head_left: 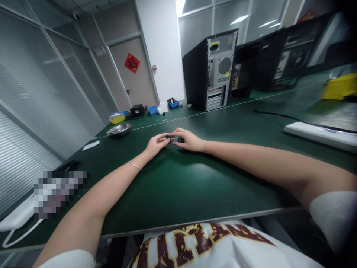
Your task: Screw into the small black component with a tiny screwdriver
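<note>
Both hands [173,141] pinching a small dark-and-green object [180,140] between them, green worktop [195,193] below, metal bowl [119,129] beyond to their left.

A green counter [195,186] spreads out around the fingers [178,131].
Left of the fingers sit a shiny metal bowl [119,129] and a white slip [91,145]; beyond them, blue trays [152,110], a yellow tray [117,118] and a black box [137,109]; farther back to their right, an upright computer case [210,70]; well off right, a long white device [320,136] and a yellow bin [340,87].
</note>
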### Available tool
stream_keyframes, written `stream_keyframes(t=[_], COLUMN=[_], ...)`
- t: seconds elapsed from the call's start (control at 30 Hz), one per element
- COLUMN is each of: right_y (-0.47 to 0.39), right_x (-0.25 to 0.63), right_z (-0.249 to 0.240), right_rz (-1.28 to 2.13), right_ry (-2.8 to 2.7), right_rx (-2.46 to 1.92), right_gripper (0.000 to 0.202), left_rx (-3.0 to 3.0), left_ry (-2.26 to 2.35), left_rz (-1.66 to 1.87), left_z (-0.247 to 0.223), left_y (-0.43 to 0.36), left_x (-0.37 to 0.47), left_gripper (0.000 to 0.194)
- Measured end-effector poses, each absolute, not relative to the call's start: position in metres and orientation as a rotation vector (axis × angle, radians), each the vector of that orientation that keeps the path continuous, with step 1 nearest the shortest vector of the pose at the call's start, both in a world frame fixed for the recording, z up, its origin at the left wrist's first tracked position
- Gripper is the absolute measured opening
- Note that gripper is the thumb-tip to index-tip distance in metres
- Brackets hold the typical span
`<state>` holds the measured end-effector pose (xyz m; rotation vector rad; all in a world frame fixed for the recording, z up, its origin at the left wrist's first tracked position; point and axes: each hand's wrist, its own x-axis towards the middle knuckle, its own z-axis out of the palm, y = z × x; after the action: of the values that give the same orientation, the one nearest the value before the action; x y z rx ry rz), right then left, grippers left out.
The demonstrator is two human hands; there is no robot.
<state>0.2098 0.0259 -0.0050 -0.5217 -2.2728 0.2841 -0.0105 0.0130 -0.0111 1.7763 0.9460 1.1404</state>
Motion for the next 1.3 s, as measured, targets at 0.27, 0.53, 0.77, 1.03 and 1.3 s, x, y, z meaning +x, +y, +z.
stream_keyframes(t=[0.27,0.53,0.77,1.03,1.3], right_y=[0.0216,0.0230,0.0262,0.0253,0.0261], right_x=[0.2075,0.2081,0.2083,0.2080,0.2079], right_z=[-0.0061,-0.0071,-0.0101,-0.0094,-0.0106], right_rz=[0.277,0.275,0.283,0.291,0.279], right_ry=[-2.312,-2.233,-2.227,-2.241,-2.251], right_rx=[-0.481,-0.545,-0.543,-0.547,-0.686], right_gripper=[0.041,0.036,0.036,0.034,0.033], left_rx=[1.718,1.755,1.724,1.789,1.764], left_ry=[0.952,0.935,0.940,0.999,0.987], left_rz=[1.165,1.176,1.201,1.224,1.131], left_z=[-0.0080,-0.0106,-0.0111,-0.0087,-0.0101], left_y=[0.0091,0.0119,0.0128,0.0136,0.0133], left_x=[-0.0082,-0.0088,-0.0087,-0.0098,-0.0097], left_gripper=[0.046,0.043,0.039,0.032,0.038])
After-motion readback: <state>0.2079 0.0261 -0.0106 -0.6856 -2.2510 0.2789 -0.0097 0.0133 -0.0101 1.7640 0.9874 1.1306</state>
